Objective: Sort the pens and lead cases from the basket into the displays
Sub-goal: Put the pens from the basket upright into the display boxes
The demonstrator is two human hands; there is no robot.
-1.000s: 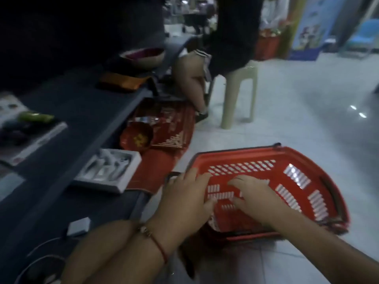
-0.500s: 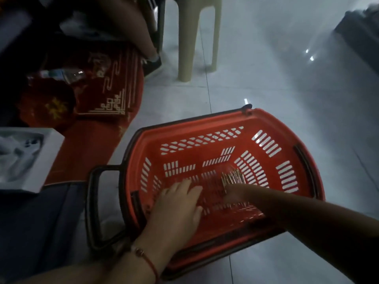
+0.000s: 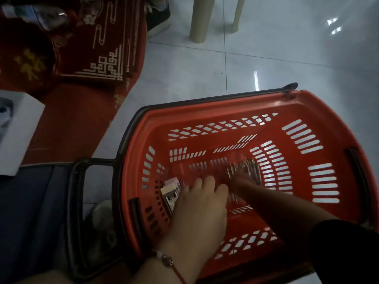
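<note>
Both hands down in the red basket (image 3: 307, 107). Right hand (image 3: 242, 179) on the pens (image 3: 244, 168) mid-floor, probably gathering them; blurred, finger state unclear. Left hand (image 3: 202, 201), fingers loosely spread, beside the lead cases (image 3: 171, 191) at the left wall.

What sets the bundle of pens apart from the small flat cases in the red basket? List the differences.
The bundle of thin pens lies toward the middle-right of the red plastic basket's floor; the small flat cases sit against its left wall.
The pens are long, slender and dark; the cases are short, boxy and pale, one pinkish.
The right hand is on the pens; the left hand rests beside the cases.
Both lie inside the basket.
</note>
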